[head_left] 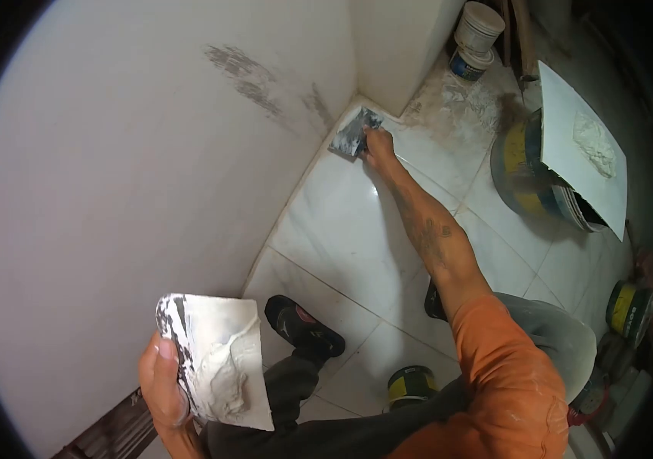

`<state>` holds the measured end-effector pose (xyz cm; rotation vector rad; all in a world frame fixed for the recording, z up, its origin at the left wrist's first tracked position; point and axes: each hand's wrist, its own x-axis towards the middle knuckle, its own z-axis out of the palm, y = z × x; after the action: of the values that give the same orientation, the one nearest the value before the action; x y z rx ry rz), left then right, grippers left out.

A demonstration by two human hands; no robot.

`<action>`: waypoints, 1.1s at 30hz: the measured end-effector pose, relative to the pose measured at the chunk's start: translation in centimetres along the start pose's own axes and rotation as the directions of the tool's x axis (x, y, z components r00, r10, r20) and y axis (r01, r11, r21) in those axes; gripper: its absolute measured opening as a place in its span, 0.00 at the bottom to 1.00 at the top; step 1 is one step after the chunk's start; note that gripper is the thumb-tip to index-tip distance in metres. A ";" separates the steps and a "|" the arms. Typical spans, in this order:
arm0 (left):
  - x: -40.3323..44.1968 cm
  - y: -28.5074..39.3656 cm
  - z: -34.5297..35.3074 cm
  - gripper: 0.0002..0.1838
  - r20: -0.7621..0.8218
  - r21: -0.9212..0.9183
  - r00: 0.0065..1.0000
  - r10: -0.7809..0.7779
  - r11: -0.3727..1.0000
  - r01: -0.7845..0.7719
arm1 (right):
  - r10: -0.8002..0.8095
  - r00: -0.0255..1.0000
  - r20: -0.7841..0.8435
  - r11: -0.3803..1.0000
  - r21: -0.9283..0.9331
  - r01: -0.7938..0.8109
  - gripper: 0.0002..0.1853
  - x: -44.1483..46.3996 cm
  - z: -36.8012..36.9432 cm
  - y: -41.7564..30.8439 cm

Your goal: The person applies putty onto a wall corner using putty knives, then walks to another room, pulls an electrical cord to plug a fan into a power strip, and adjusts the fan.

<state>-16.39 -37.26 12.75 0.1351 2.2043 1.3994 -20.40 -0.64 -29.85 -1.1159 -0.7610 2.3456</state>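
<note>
My left hand (pixel 162 382) grips a flat plaster board (pixel 238 314) along its left side, the thumb lying on its smeared face. A mound of wet white putty (pixel 223 375) sits on that board. My right arm reaches out toward the room corner, where my right hand (pixel 379 145) is closed around the handle of a wide putty knife (pixel 351 136). The blade, grey and streaked with white, is low at the foot of the wall (pixel 150 168). Whether its edge touches the wall or the floor, I cannot tell.
Dark smudges mark the wall above the corner. On the right, a white panel with putty (pixel 594 145) rests on a large bucket (pixel 518 164). Two stacked tubs (pixel 479 30) stand at the back. A small tub (pixel 411 382) is near my legs, another (pixel 629 310) at the far right. White tiles (pixel 342 229) cover the floor.
</note>
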 end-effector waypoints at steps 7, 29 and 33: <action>1.0 0.4 0.4 0.26 -0.042 -0.007 0.998 -0.051 0.999 0.050 | 0.010 0.999 -0.052 0.997 -0.078 -0.014 0.09 3.8 1.2 -0.2; 1.4 1.4 0.5 0.26 -0.012 -0.112 0.995 -0.102 0.989 0.100 | -0.226 0.963 -0.148 0.900 -0.409 0.149 0.11 6.3 4.7 -0.3; 1.4 1.2 -0.5 0.25 0.016 -0.084 0.995 -0.103 0.991 0.104 | -0.017 0.993 -0.119 0.991 -0.131 0.001 0.09 7.1 5.1 -1.3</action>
<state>-18.04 -36.58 13.47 -0.0017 2.1072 1.4280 -28.41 3.01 -30.38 -1.2924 -0.8838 2.2253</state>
